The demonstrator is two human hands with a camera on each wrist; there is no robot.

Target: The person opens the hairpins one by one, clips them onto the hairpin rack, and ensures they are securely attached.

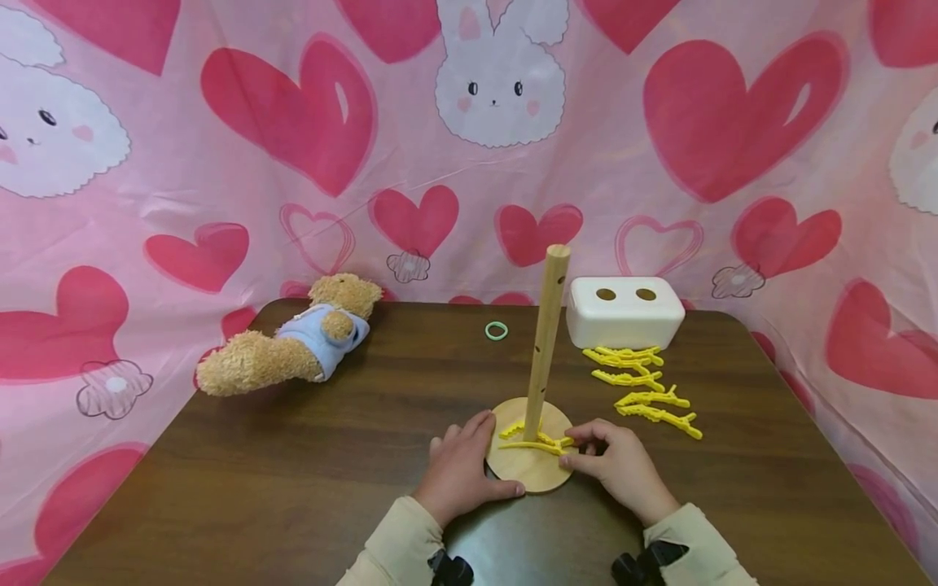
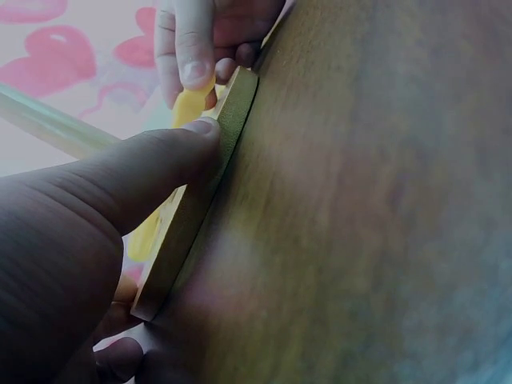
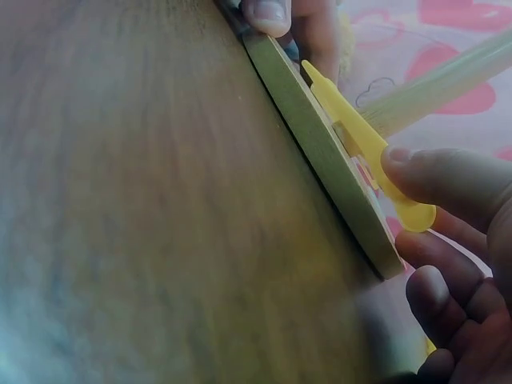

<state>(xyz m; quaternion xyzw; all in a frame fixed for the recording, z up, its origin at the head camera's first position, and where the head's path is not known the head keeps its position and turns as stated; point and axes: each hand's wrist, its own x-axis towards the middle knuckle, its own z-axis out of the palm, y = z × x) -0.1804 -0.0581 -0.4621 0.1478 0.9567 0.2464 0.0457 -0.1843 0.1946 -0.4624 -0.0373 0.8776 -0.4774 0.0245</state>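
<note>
A round wooden base [image 1: 529,478] with a wooden post [image 1: 543,358] rising from it stands on the table. My left hand [image 1: 463,468] grips the base's left side, thumb [image 2: 180,148] over the near edge and fingers around the far side. With thumb and fingers, my right hand [image 1: 617,465] pinches the forked end of a yellow plastic branch [image 1: 529,445] lying low across the front of the post. Another yellow branch [image 1: 510,430] shows behind it, partly hidden by the post. The right wrist view shows the pinched branch [image 3: 352,120] close over the base.
Several loose yellow branches [image 1: 657,417] lie at the right, in front of a white box [image 1: 625,316] with two holes. A pale green ring [image 1: 496,330] lies behind the post. At the back left lies a teddy bear [image 1: 293,350] in a blue shirt.
</note>
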